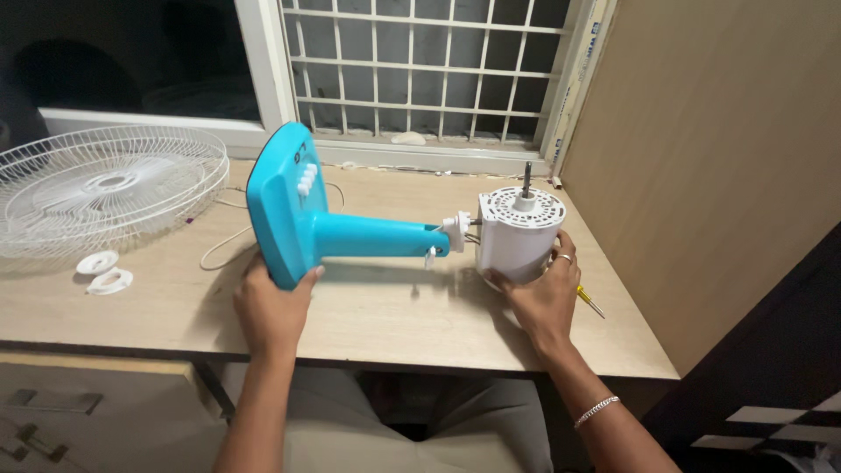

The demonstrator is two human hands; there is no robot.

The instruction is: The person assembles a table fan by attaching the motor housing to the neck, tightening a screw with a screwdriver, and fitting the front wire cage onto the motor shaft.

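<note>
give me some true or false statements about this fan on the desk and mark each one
1. The left hand grips the lower edge of the blue fan base. True.
2. The right hand holds a white wire fan guard. False: it cups the white motor housing; the wire fan guard lies on the desk's left side, untouched.
3. Blades are fitted on the motor shaft. False: the shaft stands bare.
4. Two small white rings lie on the desk near the guard. True.
5. A yellow-handled screwdriver lies beside the right hand. True.
6. The fan stands upright on its base. False: it is laid over, its blue stem about level.
</note>
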